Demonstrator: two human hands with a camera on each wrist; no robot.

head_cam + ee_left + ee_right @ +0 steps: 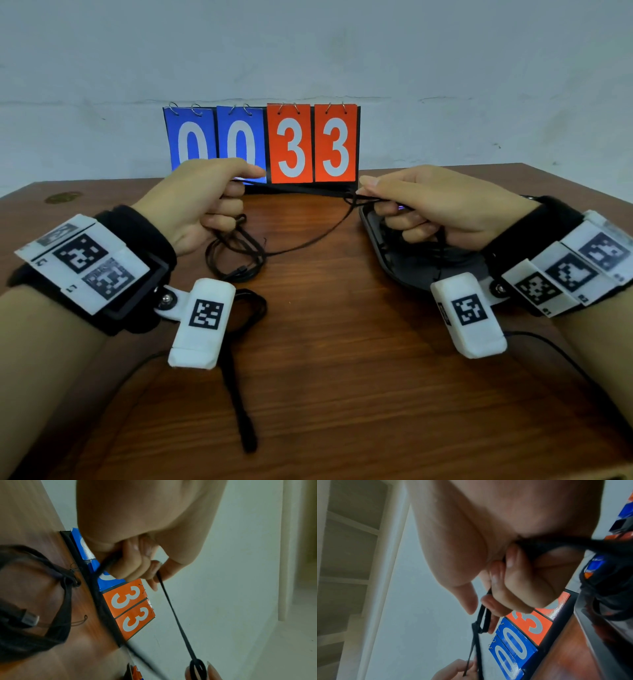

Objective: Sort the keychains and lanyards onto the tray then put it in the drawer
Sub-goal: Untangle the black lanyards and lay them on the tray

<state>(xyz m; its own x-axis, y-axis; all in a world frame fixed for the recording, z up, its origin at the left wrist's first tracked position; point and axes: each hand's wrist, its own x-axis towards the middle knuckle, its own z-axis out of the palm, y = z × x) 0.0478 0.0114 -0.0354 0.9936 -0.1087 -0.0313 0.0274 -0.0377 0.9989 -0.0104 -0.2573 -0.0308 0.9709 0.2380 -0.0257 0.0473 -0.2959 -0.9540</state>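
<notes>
A thin black lanyard (322, 235) is stretched between both hands above the wooden table (342, 342). My left hand (239, 188) grips one end with curled fingers (135, 566); the strap (173, 615) runs out from them. My right hand (373, 195) pinches the other end, a small loop (479, 626), over the black tray (368, 226). Dark cords lie in the tray (590, 635) under that hand. A loose coil of black cords (236, 263) lies below the left hand. Another black lanyard (236, 387) trails toward the near edge.
A flip scoreboard (263, 144) reading 00 33 stands at the back of the table against the pale wall. Thin cables run from both wrist units across the table's near part. Bare wood lies between the hands.
</notes>
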